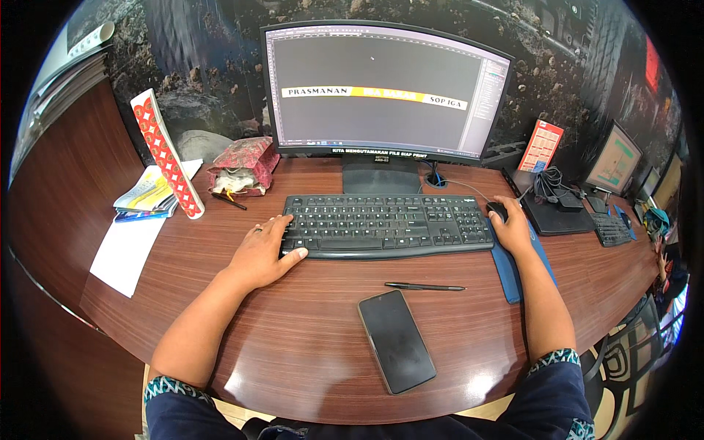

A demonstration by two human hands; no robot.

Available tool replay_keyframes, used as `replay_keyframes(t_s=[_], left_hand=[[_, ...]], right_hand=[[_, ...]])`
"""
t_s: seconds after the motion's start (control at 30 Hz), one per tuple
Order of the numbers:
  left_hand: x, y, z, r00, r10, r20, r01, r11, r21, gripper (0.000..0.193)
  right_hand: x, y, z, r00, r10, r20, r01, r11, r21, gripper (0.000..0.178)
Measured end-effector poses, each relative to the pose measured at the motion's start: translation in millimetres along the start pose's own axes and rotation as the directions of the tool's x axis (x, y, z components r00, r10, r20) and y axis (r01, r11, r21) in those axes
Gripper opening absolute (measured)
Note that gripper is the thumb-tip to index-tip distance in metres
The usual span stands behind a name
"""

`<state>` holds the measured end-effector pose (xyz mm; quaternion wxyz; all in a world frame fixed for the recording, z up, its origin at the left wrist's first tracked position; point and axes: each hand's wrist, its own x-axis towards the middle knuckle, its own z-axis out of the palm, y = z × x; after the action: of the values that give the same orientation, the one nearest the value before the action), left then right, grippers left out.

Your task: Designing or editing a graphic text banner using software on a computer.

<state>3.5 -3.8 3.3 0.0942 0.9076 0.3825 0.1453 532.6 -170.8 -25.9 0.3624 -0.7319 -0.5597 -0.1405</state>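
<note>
My left hand lies at the left end of a black keyboard, fingers stretched over its edge keys and thumb along the front corner. A ring shows on one finger. Over a dark computer mouse curls my right hand, covering most of it. The mouse sits at the top of a blue mouse pad. Behind the keyboard stands a wide monitor, its screen showing a long white and yellow banner on grey. A black pen and a dark-screened smartphone lie in front of the keyboard.
Left on the wooden desk are papers, a tall red patterned box and a crumpled red bag. To the right stand a black device with coiled cables, a red-and-white calendar, and a second monitor.
</note>
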Motion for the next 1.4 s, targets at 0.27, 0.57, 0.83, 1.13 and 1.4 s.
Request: replay_keyframes(t_s=[0.27,0.57,0.83,1.13,1.4], left_hand=[[-0.6,-0.1,1.5,1.0,0.002,-0.02,-0.002,1.0,-0.005,0.078],[-0.4,-3.0,4.5,0.999,0.024,-0.037,-0.023,1.0,0.013,0.079],[-1.2,-2.0,2.0,1.0,0.006,-0.015,-0.007,1.0,-0.009,0.079],[-0.9,-1.7,2.1,0.999,0.031,-0.043,-0.032,0.999,-0.016,0.08],[-0.4,-0.6,1.6,0.999,0.025,-0.035,-0.025,1.0,-0.015,0.082]], right_hand=[[-0.8,-0.6,-0.4,1.0,0.011,0.004,-0.011,1.0,-0.008,0.043],[-0.1,-0.2,-1.0,0.999,0.042,0.028,-0.042,0.999,-0.003,0.044],[0.2,-2.4,-1.0,0.999,0.023,0.022,-0.023,1.0,-0.019,0.044],[0.6,-1.6,-0.9,0.999,0.028,0.029,-0.026,0.999,-0.038,0.044],[0.2,-0.9,-1.3,0.999,0.016,0.029,-0.016,1.0,-0.022,0.043]])
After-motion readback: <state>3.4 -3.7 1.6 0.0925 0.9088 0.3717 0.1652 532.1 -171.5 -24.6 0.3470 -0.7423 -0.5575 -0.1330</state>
